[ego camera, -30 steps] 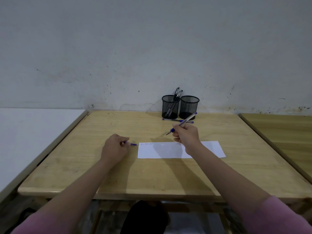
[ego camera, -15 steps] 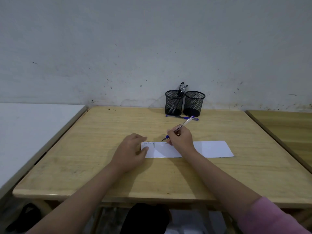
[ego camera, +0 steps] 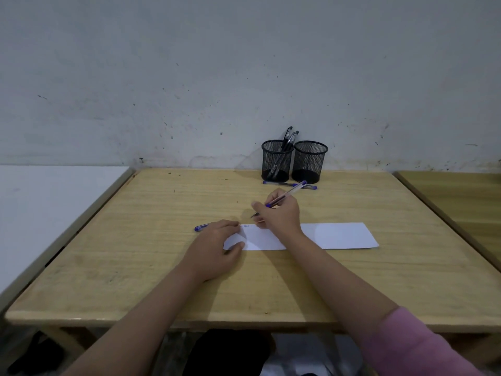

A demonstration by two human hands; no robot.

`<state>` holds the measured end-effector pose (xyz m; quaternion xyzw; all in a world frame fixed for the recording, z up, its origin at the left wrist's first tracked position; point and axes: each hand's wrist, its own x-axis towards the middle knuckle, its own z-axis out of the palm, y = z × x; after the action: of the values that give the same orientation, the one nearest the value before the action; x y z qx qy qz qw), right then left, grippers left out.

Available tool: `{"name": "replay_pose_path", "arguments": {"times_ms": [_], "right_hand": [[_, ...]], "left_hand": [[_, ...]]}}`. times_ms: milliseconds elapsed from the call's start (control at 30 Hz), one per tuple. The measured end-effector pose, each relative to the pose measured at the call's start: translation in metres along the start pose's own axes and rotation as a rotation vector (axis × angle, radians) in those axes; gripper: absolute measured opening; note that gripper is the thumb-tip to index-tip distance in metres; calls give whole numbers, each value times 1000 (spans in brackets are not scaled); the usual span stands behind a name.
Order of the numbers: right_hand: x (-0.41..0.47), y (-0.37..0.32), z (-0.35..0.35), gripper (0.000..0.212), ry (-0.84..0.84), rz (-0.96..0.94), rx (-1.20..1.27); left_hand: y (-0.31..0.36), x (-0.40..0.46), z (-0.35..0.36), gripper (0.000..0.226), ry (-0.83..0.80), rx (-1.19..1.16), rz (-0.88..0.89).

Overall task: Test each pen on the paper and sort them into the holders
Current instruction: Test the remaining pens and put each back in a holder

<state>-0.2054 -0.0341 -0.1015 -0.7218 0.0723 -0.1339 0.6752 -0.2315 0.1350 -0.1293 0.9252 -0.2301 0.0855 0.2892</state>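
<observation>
Right hand (ego camera: 280, 213) has its grip pinched round a blue pen (ego camera: 287, 194) near the writing end, in an ordinary writing hold; the left hand (ego camera: 215, 246) lies with fingers flat on the near left corner of the white paper strip (ego camera: 336, 236), pressing it to the tabletop (ego camera: 162, 267). The pen's nib sits at, or just off, the strip's far edge beside some small scribbles, though whether it touches I cannot tell. To test it well, I would bring the nib onto bare paper just right of those marks, keep the left hand pinning the sheet, and draw a short firm stroke. The held pen's long axis runs from near left to far right, nib down toward the paper, blue cap end raised toward the two black mesh holders (ego camera: 309, 161) at the wall. The left holder (ego camera: 276, 161) has dark pens in it; another pen (ego camera: 290, 184) lies before them, and one (ego camera: 202, 227) just beyond the left hand.
</observation>
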Motion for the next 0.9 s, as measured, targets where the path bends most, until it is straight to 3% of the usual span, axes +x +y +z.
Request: {"name": "replay_pose_path", "arguments": {"times_ms": [333, 900], "right_hand": [[-2, 6, 2, 26, 44, -25, -82], [2, 9, 3, 31, 1, -24, -111]], "left_hand": [[2, -3, 1, 58, 43, 26, -76], [1, -2, 2, 60, 16, 27, -91]]}}
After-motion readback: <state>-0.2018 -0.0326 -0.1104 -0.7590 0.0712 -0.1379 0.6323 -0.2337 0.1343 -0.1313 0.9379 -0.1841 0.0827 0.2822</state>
